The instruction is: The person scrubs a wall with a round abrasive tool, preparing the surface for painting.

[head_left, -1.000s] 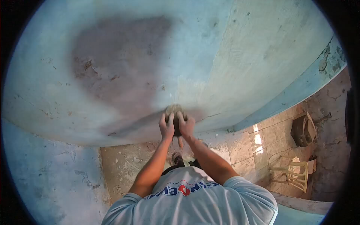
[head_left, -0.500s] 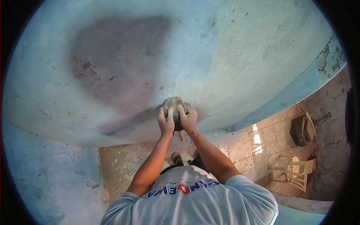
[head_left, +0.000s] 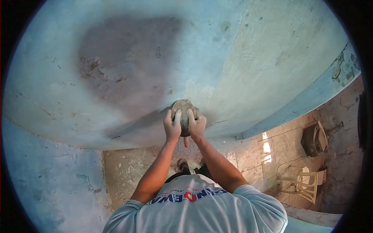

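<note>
My left hand [head_left: 172, 125] and my right hand [head_left: 197, 124] grip a dusty, dark grey-green oval block [head_left: 183, 107] from its two sides. Both thumbs lie along its near face, pointing up, while the other fingers curl behind, mostly out of sight. The block is held up at the painted wall [head_left: 202, 50]; whether it touches the surface cannot be made out. Below it sticks out a short brownish piece [head_left: 186, 142], perhaps a handle. Pale dust coats both hands. Just above the block, a light scraped patch [head_left: 198, 90] marks the blue paint.
A broad shadow falls on the wall's left, over peeling plaster [head_left: 93, 66]. A blue side wall [head_left: 50, 171] stands at left. At right, on the tiled floor [head_left: 248, 153], are a cream plastic chair [head_left: 307, 182] and an old bulky television-like box [head_left: 314, 139].
The block and both hands stay almost in place, with the block turned slightly more upright. The view has shifted a little, so the wall marks sit slightly further right.
</note>
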The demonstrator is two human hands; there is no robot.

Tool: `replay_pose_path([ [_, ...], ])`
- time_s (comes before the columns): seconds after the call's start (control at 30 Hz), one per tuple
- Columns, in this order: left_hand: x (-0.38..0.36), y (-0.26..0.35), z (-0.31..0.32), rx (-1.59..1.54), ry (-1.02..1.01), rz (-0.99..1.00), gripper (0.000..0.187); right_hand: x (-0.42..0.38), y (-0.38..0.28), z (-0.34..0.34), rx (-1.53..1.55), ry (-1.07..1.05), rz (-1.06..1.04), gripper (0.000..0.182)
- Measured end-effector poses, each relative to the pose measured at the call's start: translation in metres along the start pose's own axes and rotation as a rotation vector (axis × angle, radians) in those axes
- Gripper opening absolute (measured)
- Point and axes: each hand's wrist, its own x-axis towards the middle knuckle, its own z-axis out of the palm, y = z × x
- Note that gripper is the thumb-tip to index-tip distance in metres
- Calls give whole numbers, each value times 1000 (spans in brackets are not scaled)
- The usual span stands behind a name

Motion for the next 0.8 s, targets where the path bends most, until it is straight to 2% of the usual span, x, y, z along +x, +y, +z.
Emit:
replay_pose_path([
  [0.1, -18, -65, -10, 146, 2, -66, 32, -16, 38, -12, -103, 8, 25, 33],
  [0.13, -29, -78, -5, 184, 90, -118, 37, -23, 54, -15, -125, 20, 66, 34],
  [0.17, -29, -77, -6, 176, 71, -96, 37, -27, 62, -17, -147, 31, 107, 34],
  [0.23, -18, -69, -6, 153, 31, -47, 38, -9, 45, -7, -140, 69, -22, 35],
  [0.27, -2, -45, -4, 191, 32, 117, 34, 5, 9, -2, -162, 56, -52, 36],
  [0.33, 13, -8, -5, 112, -15, 20, 33, 4, -27, 0, -130, 25, -33, 37],
  [0.4, 19, 0, -4, 91, -23, 7, 31, 12, -46, 3, -6, -9, -5, 36],
  [0.5, -12, -22, -4, 166, 42, 3, 28, -9, -14, -5, -200, 53, -176, 37],
  [0.57, -33, -71, -5, 223, 129, -55, 26, -24, 28, -13, -222, 19, -25, 35],
  [0.6, -28, -68, -6, 201, 115, 1, 26, -26, 53, -12, -224, 23, 12, 34],
  [0.63, -18, -58, -6, 177, 100, 57, 26, -23, 39, -9, -228, 30, 48, 33],
  [0.67, -13, -51, -7, 154, 84, 103, 26, -11, 27, 0, -226, 104, -265, 31],
  [0.73, 6, 14, -5, 83, 10, 25, 27, 4, -33, 9, -105, 48, -151, 31],
  [0.8, 15, 33, -7, 45, -8, 4, 27, 7, -49, 15, -42, 25, -97, 32],
])
